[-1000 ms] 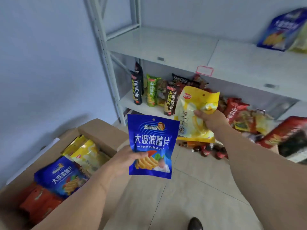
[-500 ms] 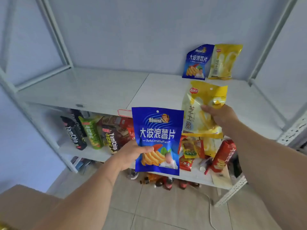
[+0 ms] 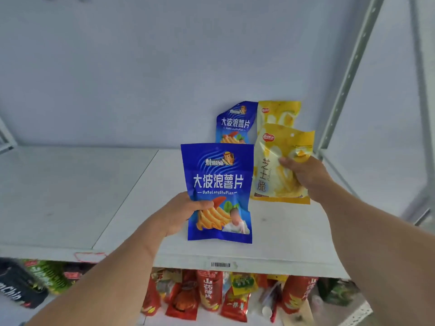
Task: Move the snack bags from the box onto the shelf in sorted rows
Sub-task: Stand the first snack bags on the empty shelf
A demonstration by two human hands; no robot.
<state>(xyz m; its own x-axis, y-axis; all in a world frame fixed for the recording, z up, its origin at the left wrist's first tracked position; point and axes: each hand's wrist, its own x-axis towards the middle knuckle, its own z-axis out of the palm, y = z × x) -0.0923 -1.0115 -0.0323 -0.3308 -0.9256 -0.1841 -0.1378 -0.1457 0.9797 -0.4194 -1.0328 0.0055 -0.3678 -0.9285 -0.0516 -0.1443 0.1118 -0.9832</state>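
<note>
My left hand (image 3: 181, 214) grips a blue chip bag (image 3: 217, 182) by its lower left edge and holds it upright over the white shelf (image 3: 77, 196). My right hand (image 3: 303, 176) grips a yellow snack bag (image 3: 270, 175) at its right side, a little farther back. At the back of the shelf, a second blue bag (image 3: 234, 123) and a second yellow bag (image 3: 279, 112) lean against the wall, side by side. Each held bag is in front of the standing bag of the same colour. The box is out of view.
A white upright post (image 3: 348, 71) frames the shelf on the right. On the lower shelf lie several red snack packs (image 3: 209, 292) and, at the left, green and black bags (image 3: 30, 281). A barcode label (image 3: 220, 264) is on the shelf's front edge.
The view swung from the box up to the shelf. Both hands have carried their bags forward over the shelf, closer to the two bags standing at the back.
</note>
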